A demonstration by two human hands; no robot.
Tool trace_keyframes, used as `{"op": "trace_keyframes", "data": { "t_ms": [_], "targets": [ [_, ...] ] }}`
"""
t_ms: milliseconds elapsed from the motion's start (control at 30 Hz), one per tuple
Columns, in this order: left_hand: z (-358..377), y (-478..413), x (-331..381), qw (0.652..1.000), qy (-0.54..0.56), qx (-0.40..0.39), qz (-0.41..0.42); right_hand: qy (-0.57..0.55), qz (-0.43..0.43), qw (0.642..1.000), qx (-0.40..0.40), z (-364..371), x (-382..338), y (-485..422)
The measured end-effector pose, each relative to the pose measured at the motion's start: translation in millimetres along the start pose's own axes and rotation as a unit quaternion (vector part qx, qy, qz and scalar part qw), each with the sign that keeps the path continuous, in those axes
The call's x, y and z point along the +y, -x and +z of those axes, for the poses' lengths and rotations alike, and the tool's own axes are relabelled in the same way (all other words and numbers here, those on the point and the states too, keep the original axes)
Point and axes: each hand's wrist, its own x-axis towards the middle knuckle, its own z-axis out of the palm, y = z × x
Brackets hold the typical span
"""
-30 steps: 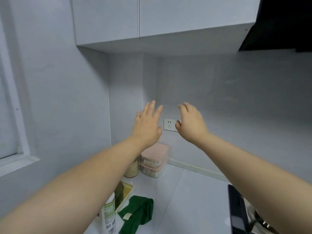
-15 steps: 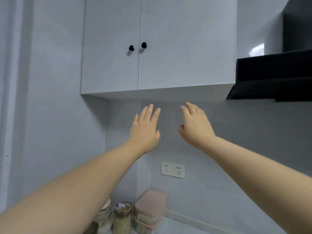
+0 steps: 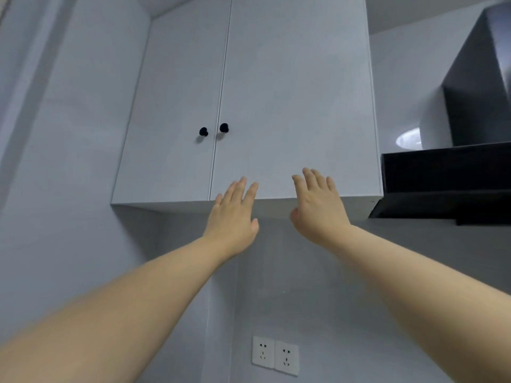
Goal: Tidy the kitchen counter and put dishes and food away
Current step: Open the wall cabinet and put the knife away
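Left hand (image 3: 232, 217) and right hand (image 3: 318, 208), straight-fingered, empty, overlap the closed cabinet (image 3: 290, 106) at its lower edge.

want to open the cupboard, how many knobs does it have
2: left knob on the left door, right knob on the right door, side by side where the doors meet. None seems hidden.

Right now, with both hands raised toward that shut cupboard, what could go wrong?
The left knob and right knob sit close together, so the left hand and right hand may bump reaching them. The cupboard hides its contents; something leaning inside could fall out when it opens.
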Motion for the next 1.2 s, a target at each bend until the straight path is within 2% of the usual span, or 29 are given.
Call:
{"op": "trace_keyframes", "data": {
  "t_ms": [100, 267, 433, 700, 900, 1033, 1200],
  "targets": [
    [4, -11, 2, 1.000, -0.001, -0.017, 0.001, 0.024, -0.011, 1.000, -0.006, 3, 4, -11],
    [17, -41, -12, 0.997, 0.040, -0.048, -0.042, 0.033, -0.025, 0.999, -0.009, 13, 9, -46],
    [34, -75, -36, 0.990, 0.083, -0.069, -0.088, 0.026, -0.065, 0.997, 0.026, 31, 13, -87],
    [51, -110, -75, 0.988, 0.110, -0.045, -0.101, 0.025, -0.113, 0.991, 0.066, 54, 0, -128],
    [62, -111, -107, 0.998, 0.008, -0.038, -0.052, -0.078, -0.096, 0.990, 0.059, 50, -31, -173],
    [64, -111, -115, 0.999, 0.009, -0.024, -0.025, -0.169, -0.066, 0.983, 0.039, 42, -50, -204],
    [63, -108, -132, 0.998, 0.057, -0.032, -0.004, -0.219, -0.040, 0.975, -0.013, 31, -78, -225]
  ]
}}
